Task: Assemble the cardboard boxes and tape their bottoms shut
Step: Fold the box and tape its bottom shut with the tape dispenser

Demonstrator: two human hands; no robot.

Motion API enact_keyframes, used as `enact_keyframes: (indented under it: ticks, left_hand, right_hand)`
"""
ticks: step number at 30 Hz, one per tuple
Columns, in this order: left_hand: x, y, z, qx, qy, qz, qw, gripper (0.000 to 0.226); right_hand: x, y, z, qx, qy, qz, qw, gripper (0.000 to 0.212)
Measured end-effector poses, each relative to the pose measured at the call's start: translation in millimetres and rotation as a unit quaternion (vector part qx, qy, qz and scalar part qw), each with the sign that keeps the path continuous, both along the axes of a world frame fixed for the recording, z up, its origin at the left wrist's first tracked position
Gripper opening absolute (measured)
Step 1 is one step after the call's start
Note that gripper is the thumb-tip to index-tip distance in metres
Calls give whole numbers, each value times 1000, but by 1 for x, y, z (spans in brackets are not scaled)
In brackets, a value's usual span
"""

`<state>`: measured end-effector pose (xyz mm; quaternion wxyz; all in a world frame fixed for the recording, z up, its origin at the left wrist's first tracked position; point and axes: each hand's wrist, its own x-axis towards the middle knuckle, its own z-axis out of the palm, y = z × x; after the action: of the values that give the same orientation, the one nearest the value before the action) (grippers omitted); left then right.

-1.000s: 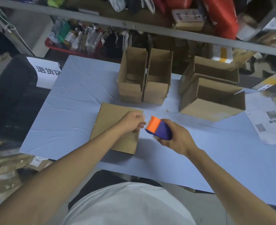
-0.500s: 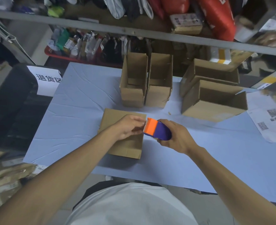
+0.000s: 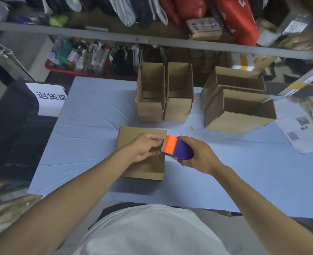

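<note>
A person at a packing table (image 3: 89, 126) holds a tape dispenser (image 3: 177, 148) in the right hand (image 3: 200, 156), fingers wrapped around its purple body, its orange toothed end pointing toward the left hand (image 3: 144, 149). The left hand's fingers are curled and pinched together right at that orange edge (whether they hold the tape's end cannot be told, as the tape itself is too faint to see). Directly under the left hand lies a cardboard box (image 3: 139, 162) with its flat brown face up; the dispenser hangs over that box's right edge.

Beyond both hands, farther across the blue table, two narrow boxes (image 3: 164, 109) stand side by side, touching, with their open tops up. Beyond and to the right of the right hand sit two wider open boxes (image 3: 238, 115), one just behind the other. Well to the right of the right hand, a printed sheet with square codes (image 3: 299, 133) lies at the table's edge. Far to the left of the left hand, a white sign with dark characters (image 3: 51, 99) rests on a dark surface.
</note>
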<state>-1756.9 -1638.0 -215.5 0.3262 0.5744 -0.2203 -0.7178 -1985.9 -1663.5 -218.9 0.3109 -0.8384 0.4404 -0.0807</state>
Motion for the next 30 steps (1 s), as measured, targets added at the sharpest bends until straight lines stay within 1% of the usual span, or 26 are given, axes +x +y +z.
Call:
enact_keyframes:
  ticks: [3,5,7,9,11,14,17,21,23,27,30]
  left_hand:
    - [2,0,1,19,27,38,999,18]
    - [4,1,3,24,45,31,998,18]
    - [5,4,2,-4,-1,-13,1000,13]
    - [3,7,1,-30,-78,-39,996,16]
    - [2,7,-2,-42,-141,-29,989,17]
    - [2,7,-5,-50,-214,-13,975,10]
    - [1,8,-7,-54,-292,-28,954,4]
    - [-1,7,-8,-39,-329,-37,943,11]
    - [5,7,-8,-34,-348,-45,936,15]
    - [20,3,-6,-6,-363,-44,931,15]
    - [17,-4,-6,3,-367,-28,930,11]
  right_hand:
    - [-2,1,-1,-10,9,-7,1000,71]
    - [-4,1,-2,-18,24,0,1000,72]
    - [-4,2,-3,-20,38,11,999,73]
    - [-3,4,-4,-17,40,17,999,74]
    - [-2,5,-6,-13,35,18,999,74]
    - [-2,5,-8,-10,30,19,999,74]
    - [-1,1,-9,-12,58,29,998,75]
    - [0,-9,-8,3,90,49,995,74]
    - [-15,-15,-8,7,119,72,990,73]
    - [-50,-30,-11,-12,181,60,982,69]
    - [-48,-40,-15,-10,187,56,981,68]
